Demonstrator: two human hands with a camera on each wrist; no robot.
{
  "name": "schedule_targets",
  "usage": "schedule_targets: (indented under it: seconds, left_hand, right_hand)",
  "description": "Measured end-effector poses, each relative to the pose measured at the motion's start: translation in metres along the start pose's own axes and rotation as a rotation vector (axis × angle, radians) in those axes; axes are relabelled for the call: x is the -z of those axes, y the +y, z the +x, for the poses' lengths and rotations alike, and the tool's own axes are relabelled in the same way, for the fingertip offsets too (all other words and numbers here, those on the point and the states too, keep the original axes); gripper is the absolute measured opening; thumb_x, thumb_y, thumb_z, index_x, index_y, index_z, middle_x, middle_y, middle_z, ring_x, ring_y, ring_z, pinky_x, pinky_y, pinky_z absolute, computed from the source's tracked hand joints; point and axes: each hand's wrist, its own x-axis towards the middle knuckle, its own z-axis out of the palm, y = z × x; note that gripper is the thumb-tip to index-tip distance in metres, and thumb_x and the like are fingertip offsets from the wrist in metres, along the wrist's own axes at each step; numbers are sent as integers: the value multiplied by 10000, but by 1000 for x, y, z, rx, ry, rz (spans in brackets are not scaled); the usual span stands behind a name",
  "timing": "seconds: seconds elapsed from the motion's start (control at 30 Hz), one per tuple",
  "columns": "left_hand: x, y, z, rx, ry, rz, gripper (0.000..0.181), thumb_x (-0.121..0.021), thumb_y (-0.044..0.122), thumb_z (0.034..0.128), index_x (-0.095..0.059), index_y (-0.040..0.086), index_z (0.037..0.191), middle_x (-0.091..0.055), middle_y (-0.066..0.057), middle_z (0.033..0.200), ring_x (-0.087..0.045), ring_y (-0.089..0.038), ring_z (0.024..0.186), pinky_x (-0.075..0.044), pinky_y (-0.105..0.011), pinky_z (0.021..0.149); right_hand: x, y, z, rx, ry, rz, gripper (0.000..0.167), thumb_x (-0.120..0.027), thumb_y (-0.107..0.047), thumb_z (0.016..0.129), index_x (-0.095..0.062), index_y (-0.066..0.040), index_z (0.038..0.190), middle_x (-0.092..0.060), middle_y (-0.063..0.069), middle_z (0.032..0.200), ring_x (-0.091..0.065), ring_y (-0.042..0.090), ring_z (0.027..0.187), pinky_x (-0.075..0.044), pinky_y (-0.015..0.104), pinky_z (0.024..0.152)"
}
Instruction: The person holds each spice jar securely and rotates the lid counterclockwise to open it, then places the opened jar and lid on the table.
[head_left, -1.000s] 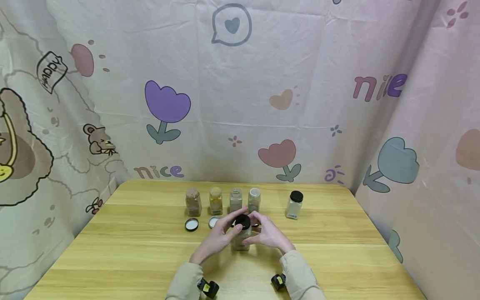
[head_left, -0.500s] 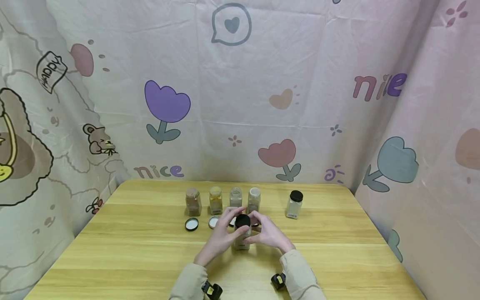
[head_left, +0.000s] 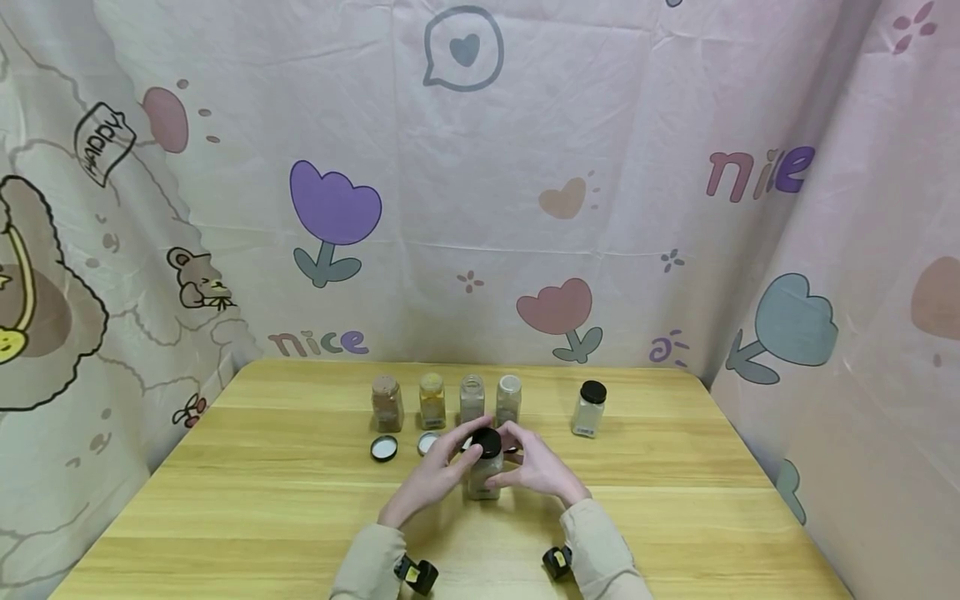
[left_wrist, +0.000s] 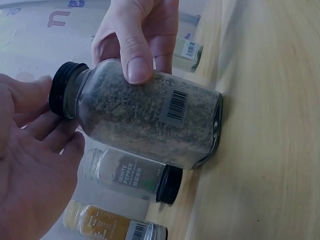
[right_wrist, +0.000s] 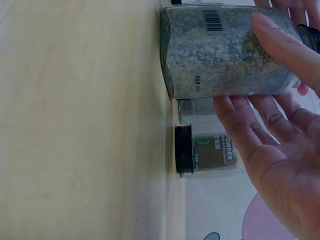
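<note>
A spice jar point(head_left: 484, 483) of greyish-brown flakes with a black screw lid point(head_left: 491, 442) stands upright on the table at the front middle. My left hand point(head_left: 432, 481) holds the lid, its thumb and fingers around the rim. On the jar's body, my right hand point(head_left: 542, 467) grips with its thumb point(right_wrist: 280, 42) on the near face and its fingers behind. In the left wrist view, the lid point(left_wrist: 64, 90) sits on the jar's neck with my left hand point(left_wrist: 37, 165) beside it. A barcode sticker point(left_wrist: 176, 106) shows on the glass.
Behind stand several uncapped jars: brown powder point(head_left: 387, 407), yellow powder point(head_left: 432, 404), and two pale ones point(head_left: 472, 398), point(head_left: 508, 398), partly covered by my hands. Removed lids point(head_left: 383, 448) lie before them. A capped jar point(head_left: 588, 410) stands apart at right on the wooden table point(head_left: 262, 500).
My left hand turned around the lid toward half a second ago, then swung back to about its first pose. My right hand and the jar stay in place.
</note>
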Motion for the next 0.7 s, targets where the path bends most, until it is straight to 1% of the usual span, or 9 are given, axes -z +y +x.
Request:
schedule_targets:
  seconds: [0.07,0.17,0.23,0.33,0.4,0.47,0.57,0.63,0.7]
  left_hand:
    - [0,-1,0,-16,-3,1,447,-479,78,1057,-424,-43,1484,-455,-265,1527,-467,-432,1392,-419,-552,1158]
    - [-2,-2,-1,-36,28,16,426,-521,88,1039,-483,-23,1449,-523,-244,1475,-520,-418,1347,-463,-526,1135]
    - [-4,-4,0,-50,73,37,409,-569,95,1015,-532,-22,1405,-574,-232,1414,-567,-408,1293,-495,-508,1111]
    - [-8,-5,1,-59,159,93,396,-657,120,963,-605,-15,1331,-630,-190,1309,-617,-364,1212,-528,-486,1085]
    - [-12,-6,2,-40,212,125,407,-707,148,931,-634,7,1305,-640,-140,1263,-625,-326,1182,-533,-472,1074]
    - [-15,-6,2,-12,249,155,429,-739,172,910,-642,24,1300,-632,-100,1242,-617,-298,1171,-527,-467,1061]
    - [-17,-6,2,11,258,161,454,-740,179,917,-620,40,1332,-606,-91,1287,-593,-297,1219,-502,-504,1081]
    - [-15,-4,2,4,239,146,440,-697,168,952,-595,44,1361,-585,-115,1350,-575,-326,1264,-487,-531,1104]
    - [-11,-3,1,-17,208,119,412,-626,151,999,-565,49,1393,-552,-142,1420,-546,-361,1314,-466,-557,1127]
  right_hand:
    - [0,0,0,-1,1,-3,539,-890,-99,734,-576,-65,1171,-650,71,1130,-603,210,1088,-564,367,1052]
    - [0,0,0,3,1,-13,548,-890,-105,734,-576,-62,1181,-649,70,1130,-603,209,1089,-569,356,1042]
    - [0,0,0,7,0,-25,547,-890,-112,735,-578,-65,1181,-650,67,1122,-604,206,1084,-572,347,1035]
    - [0,-1,0,9,-6,-22,533,-887,-117,741,-580,-76,1175,-651,60,1110,-605,200,1073,-571,349,1034]
    - [1,-1,0,8,-11,-13,518,-883,-113,746,-580,-82,1165,-649,58,1106,-603,197,1066,-569,361,1040]
    - [1,-1,1,4,-15,0,507,-879,-107,752,-579,-87,1161,-648,56,1108,-601,194,1065,-567,376,1047]
    - [1,-1,1,2,-17,6,503,-878,-109,755,-579,-84,1159,-649,58,1109,-601,199,1067,-564,385,1053]
    - [1,-1,1,3,-16,10,510,-879,-109,752,-579,-76,1163,-649,62,1112,-602,213,1073,-563,385,1055]
    - [1,0,1,7,-13,6,520,-881,-106,748,-577,-65,1168,-649,69,1114,-603,226,1077,-563,385,1055]
